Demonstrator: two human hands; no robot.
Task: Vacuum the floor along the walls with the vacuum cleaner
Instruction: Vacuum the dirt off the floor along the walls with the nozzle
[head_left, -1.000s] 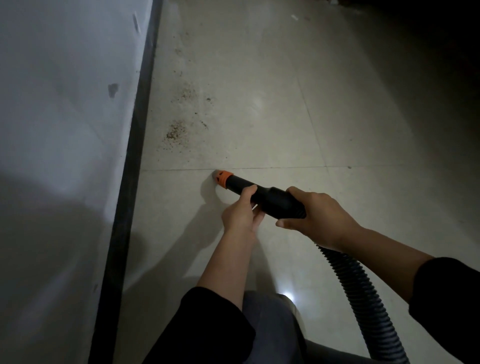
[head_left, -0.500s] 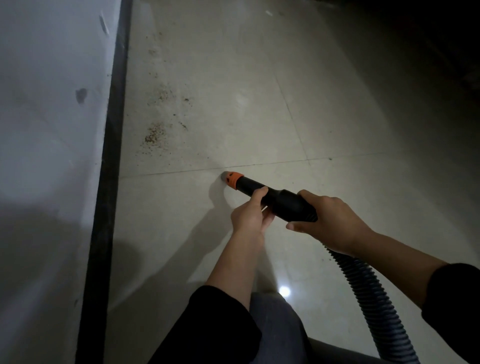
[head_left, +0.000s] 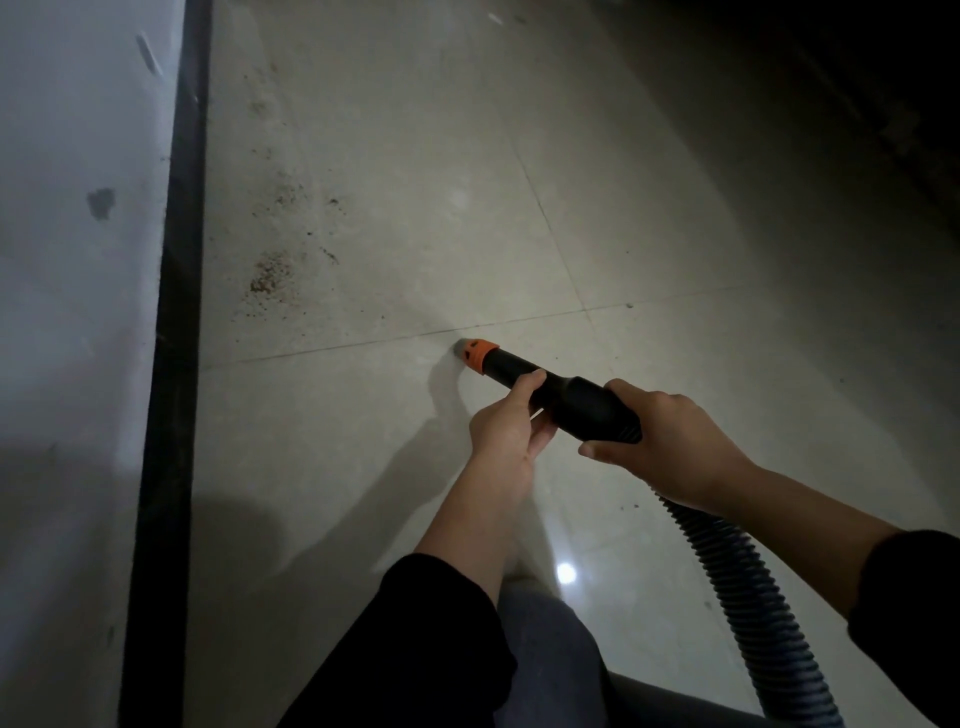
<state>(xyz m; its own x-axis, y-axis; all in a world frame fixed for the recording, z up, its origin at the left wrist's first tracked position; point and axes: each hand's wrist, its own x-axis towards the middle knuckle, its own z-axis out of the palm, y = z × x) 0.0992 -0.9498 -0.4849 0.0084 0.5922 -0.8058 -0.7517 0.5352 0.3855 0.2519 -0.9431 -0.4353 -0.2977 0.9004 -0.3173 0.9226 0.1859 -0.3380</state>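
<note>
A black vacuum nozzle (head_left: 566, 397) with an orange tip (head_left: 478, 352) points down-left at the pale tiled floor (head_left: 415, 156), its tip just below a tile joint. My left hand (head_left: 506, 423) grips the nozzle's front part from below, thumb on top. Behind it, my right hand (head_left: 670, 441) holds the thicker rear collar, where the ribbed black hose (head_left: 748, 608) joins and runs off to the lower right. Brown dirt patches (head_left: 270, 275) lie on the tile ahead, near the wall.
A white wall (head_left: 78, 312) with a black skirting strip (head_left: 174, 364) runs along the left. Finer specks (head_left: 288, 189) are scattered further up beside the skirting. My grey trouser leg (head_left: 550, 660) shows at the bottom. The right side is dark.
The view has shifted sideways and back. Both hands keep the same hold, and the orange tip stays just below the tile joint, slightly further right of the dirt.
</note>
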